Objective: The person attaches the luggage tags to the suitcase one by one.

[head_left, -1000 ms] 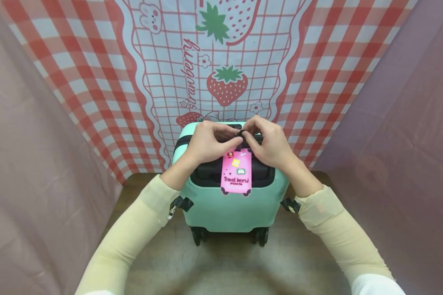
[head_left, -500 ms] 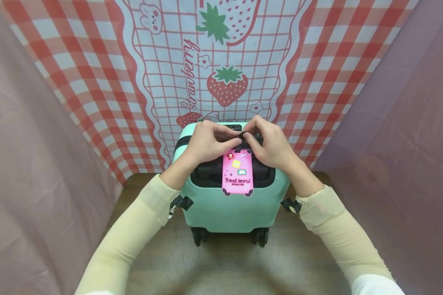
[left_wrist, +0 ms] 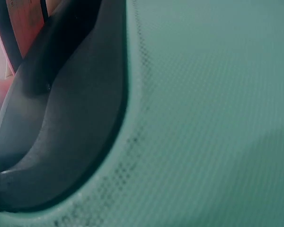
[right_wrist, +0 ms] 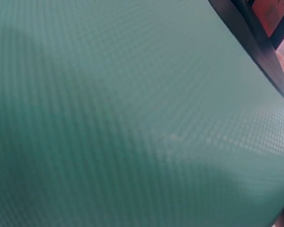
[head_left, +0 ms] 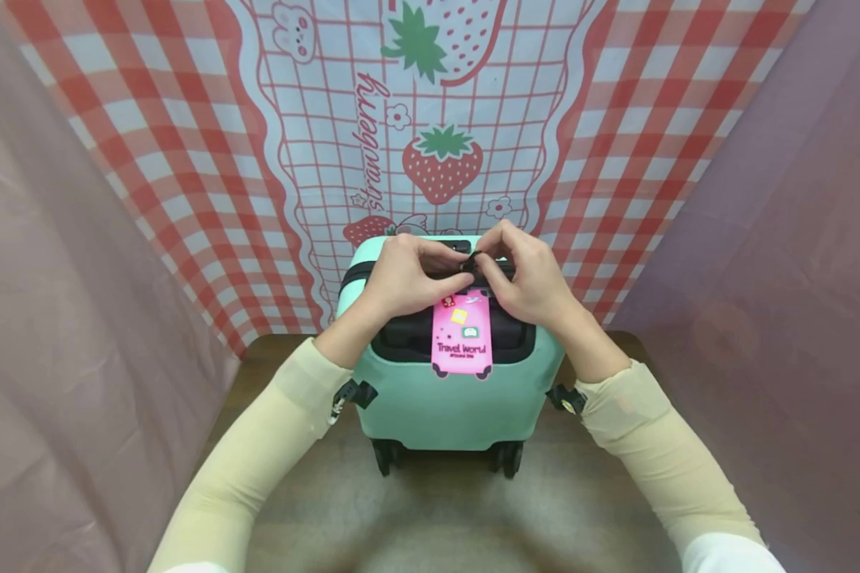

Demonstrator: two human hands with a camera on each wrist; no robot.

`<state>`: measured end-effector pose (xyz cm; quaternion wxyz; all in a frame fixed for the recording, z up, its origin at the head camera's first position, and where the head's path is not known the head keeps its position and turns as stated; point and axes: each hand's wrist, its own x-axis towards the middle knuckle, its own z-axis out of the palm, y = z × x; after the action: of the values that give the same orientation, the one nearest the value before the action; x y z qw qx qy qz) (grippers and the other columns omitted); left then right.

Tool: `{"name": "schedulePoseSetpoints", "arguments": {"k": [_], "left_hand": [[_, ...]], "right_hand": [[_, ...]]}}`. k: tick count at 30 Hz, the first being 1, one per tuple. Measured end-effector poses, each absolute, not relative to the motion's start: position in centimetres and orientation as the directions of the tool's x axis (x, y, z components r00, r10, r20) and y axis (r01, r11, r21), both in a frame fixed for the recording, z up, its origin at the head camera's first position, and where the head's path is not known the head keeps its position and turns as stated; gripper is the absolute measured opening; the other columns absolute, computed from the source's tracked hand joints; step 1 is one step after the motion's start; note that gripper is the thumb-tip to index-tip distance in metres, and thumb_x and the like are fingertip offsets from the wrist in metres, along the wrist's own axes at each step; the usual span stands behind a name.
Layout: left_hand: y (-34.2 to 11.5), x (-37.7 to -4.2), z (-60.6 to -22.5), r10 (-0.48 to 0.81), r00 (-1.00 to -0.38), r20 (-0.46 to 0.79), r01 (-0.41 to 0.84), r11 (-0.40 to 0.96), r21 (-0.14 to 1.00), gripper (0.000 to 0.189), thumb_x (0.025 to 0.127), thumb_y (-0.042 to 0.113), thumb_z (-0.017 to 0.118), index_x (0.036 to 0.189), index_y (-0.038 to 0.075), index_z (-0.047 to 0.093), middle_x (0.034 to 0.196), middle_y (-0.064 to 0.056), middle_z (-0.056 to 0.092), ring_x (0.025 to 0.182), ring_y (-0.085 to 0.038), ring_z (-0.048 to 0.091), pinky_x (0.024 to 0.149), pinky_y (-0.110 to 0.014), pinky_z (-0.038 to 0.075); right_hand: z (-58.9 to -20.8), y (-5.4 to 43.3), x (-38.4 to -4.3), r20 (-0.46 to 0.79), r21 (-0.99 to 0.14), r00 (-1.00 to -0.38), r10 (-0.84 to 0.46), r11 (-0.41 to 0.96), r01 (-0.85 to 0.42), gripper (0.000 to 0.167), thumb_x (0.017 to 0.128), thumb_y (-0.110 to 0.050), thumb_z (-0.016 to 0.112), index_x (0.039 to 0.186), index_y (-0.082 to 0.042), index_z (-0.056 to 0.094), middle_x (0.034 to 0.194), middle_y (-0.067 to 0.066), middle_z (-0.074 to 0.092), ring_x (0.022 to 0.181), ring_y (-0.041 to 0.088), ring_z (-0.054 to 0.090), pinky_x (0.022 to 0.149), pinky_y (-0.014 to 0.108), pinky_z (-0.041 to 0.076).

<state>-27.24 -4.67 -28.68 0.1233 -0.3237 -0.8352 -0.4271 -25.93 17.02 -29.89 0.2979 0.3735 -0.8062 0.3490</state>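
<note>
A person's left hand [head_left: 404,278] and right hand [head_left: 526,274] together pinch a black strap [head_left: 475,259] above a pink luggage tag [head_left: 462,341], likely needing small, steady fingertip moves.

From the wearer's head, the wide view looks forward and steeply down over the tabletop [head_left: 444,517] to its far corners, with the mint suitcase [head_left: 447,406], left hand [head_left: 404,278] and right hand [head_left: 526,274] at mid-frame. The left wrist view faces the suitcase at close range, shell [left_wrist: 213,113] filling its right side, a dark recess [left_wrist: 85,104] curving down its left. Equally tight, the right wrist view is nearly all shell, dark trim [right_wrist: 250,38] crossing the upper right corner. All three views share the mint shell.
</note>
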Motion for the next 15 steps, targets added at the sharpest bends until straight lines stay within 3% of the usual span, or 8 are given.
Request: {"name": "schedulePoseSetpoints", "arguments": {"k": [15], "left_hand": [[-4.48,-27.33,-28.59,0.446,-0.765,0.465,0.643,0.486,0.592,0.03,0.088,0.029,0.087,0.111,0.01,0.085,0.101,-0.004,0.084,0.09,-0.014,0.082,0.083,-0.031,0.065]], "right_hand": [[-29.86,17.35,-25.79,0.784,-0.278,-0.478,-0.397,0.464,-0.841,0.011,0.096,0.002,0.069,0.104,0.001,0.062,0.096,0.015,0.069,0.087,0.023,0.069,0.082,0.043,0.062]]}}
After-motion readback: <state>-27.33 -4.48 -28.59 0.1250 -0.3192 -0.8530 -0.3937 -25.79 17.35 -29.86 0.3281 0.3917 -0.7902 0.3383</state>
